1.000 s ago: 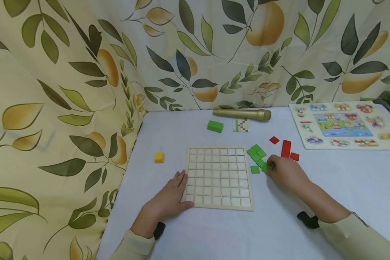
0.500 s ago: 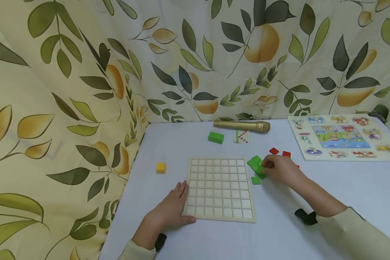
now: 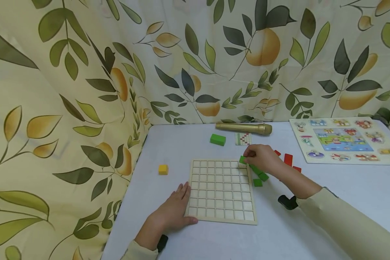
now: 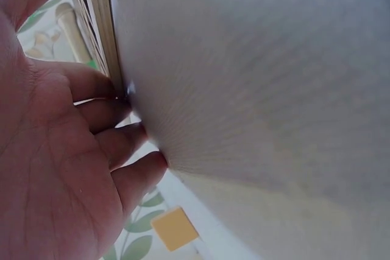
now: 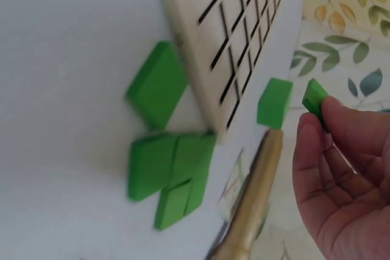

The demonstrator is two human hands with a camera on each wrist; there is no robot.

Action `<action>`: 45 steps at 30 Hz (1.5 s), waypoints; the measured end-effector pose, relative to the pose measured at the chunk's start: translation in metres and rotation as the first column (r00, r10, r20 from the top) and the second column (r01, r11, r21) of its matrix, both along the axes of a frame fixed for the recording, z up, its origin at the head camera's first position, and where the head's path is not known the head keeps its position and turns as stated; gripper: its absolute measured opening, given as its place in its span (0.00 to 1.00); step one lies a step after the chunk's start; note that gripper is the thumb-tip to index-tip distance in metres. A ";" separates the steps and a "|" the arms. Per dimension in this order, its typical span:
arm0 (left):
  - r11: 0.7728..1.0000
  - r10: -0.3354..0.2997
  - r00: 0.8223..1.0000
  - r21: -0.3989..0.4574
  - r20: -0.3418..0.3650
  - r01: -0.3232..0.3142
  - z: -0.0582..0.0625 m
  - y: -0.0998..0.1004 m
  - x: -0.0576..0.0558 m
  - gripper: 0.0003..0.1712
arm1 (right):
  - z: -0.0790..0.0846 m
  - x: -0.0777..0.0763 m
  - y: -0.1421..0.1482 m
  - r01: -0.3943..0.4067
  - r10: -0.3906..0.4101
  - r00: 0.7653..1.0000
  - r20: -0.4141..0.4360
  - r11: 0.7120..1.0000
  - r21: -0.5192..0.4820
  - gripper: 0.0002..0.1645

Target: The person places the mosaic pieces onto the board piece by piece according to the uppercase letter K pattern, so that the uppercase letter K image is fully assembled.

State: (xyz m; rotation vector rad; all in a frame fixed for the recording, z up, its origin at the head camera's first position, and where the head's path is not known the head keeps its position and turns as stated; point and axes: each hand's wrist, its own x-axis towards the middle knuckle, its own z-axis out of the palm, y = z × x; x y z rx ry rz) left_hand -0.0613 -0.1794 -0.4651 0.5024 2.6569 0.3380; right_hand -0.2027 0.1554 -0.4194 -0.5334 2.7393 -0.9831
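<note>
A pale wooden grid board (image 3: 221, 191) lies flat on the white table. My left hand (image 3: 170, 211) rests along its left side, fingers extended at the edge and the thumb by the near left corner. Between thumb and fingertips my right hand (image 3: 264, 159) pinches a small green square tile (image 5: 314, 97), held over the board's far right corner. Just right of the board, under the right hand, several more green tiles (image 3: 263, 176) lie together, partly hidden in the head view, with one green tile (image 3: 258, 183) a little nearer.
Red tiles (image 3: 288, 159) lie beyond the right forearm. Behind the board are a green block (image 3: 218, 139), a small patterned card (image 3: 243, 139) and a gold microphone (image 3: 243, 128). A yellow cube (image 3: 163, 169) stands left; a picture puzzle board (image 3: 344, 141) lies at back right.
My right hand has lifted a green tile from the pile and carried it left to the board's far right corner. The left hand stays at the board's edge. The head view has tilted up.
</note>
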 end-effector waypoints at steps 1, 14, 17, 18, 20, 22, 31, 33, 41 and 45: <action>1.000 0.001 1.000 0.002 0.000 -0.001 0.000 0.000 0.000 0.62 | 0.000 -0.002 -0.004 -0.007 0.007 1.000 0.003 1.000 -0.009 0.06; 1.000 0.009 1.000 0.008 -0.003 -0.009 0.001 0.001 0.000 0.62 | -0.008 -0.020 -0.058 -0.100 0.101 0.995 0.006 0.990 -0.096 0.04; 1.000 0.008 1.000 0.002 -0.005 -0.008 0.002 0.001 0.000 0.62 | -0.011 -0.024 -0.071 -0.120 0.123 0.992 0.018 0.987 -0.103 0.05; 1.000 0.006 1.000 -0.001 -0.006 -0.006 0.002 0.001 0.000 0.62 | -0.013 -0.025 -0.075 -0.125 0.128 0.991 0.024 0.987 -0.106 0.05; 1.000 0.005 1.000 -0.003 -0.007 -0.005 0.002 0.001 -0.001 0.62 | -0.016 -0.027 -0.083 -0.123 0.129 0.991 0.044 0.986 -0.109 0.04; 1.000 0.005 1.000 -0.009 -0.005 -0.005 0.001 0.001 -0.001 0.62 | -0.019 -0.028 -0.090 -0.128 0.136 0.989 0.059 0.985 -0.113 0.04; 1.000 0.020 1.000 -0.014 0.001 -0.020 -0.001 0.001 -0.001 0.63 | -0.032 -0.031 -0.111 -0.150 0.161 0.984 0.073 0.978 -0.144 0.04; 1.000 0.019 1.000 -0.014 -0.002 -0.019 0.000 0.001 0.000 0.63 | -0.034 -0.032 -0.114 -0.144 0.155 0.985 0.074 0.980 -0.138 0.04; 1.000 0.020 1.000 -0.013 0.002 -0.020 -0.002 0.001 0.000 0.63 | -0.045 -0.038 -0.126 -0.140 0.145 0.988 0.054 0.985 -0.097 0.05; 1.000 0.019 1.000 -0.013 -0.001 -0.019 -0.003 0.001 0.000 0.63 | -0.049 -0.039 -0.130 -0.139 0.142 0.989 0.039 0.988 -0.068 0.05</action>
